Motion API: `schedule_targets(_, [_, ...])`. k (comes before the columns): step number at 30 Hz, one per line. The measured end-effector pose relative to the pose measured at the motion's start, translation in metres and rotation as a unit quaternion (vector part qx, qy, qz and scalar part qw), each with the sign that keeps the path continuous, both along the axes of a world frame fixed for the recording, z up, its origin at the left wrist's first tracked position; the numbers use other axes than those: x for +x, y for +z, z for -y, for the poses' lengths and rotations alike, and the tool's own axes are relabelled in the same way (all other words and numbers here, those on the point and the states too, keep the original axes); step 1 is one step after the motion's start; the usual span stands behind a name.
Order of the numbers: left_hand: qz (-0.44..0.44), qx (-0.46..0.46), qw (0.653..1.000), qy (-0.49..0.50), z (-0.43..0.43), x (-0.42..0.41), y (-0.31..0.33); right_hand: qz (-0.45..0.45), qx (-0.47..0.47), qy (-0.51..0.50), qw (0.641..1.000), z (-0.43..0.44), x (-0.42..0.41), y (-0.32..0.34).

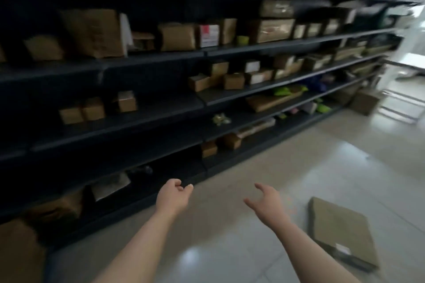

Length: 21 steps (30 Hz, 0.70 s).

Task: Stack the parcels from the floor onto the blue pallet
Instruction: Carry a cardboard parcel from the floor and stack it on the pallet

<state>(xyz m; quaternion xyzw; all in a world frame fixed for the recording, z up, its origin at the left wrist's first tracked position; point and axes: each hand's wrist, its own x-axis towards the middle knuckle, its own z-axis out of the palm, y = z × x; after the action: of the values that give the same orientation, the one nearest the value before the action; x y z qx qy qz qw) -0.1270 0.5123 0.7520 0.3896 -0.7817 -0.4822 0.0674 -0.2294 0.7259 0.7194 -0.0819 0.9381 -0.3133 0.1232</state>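
Both my arms are stretched out in front of me over the pale tiled floor [230, 248]. My left hand [173, 197] is empty, its fingers [187, 187] loosely curled inward with the tips near the thumb. My right hand [268, 204] is empty too, with thumb and fingers spread apart and only slightly bent. A flat brown parcel [342, 230] lies on the floor to the right of my right fingertips and a little nearer to me, apart from them and untouched. Beyond my left fingers runs a long dark shelving unit [138, 122] stocked with brown boxes. Far ahead of my right fingers, another box [365, 102] sits on the floor by the shelf's end.
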Motion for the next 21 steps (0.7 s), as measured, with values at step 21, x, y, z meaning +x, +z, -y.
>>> schedule_targets(21, [0.061, 0.047, 0.930, -0.360, -0.311, -0.301, -0.071, 0.063, 0.001, -0.388, 0.919, -0.313, -0.134, -0.052])
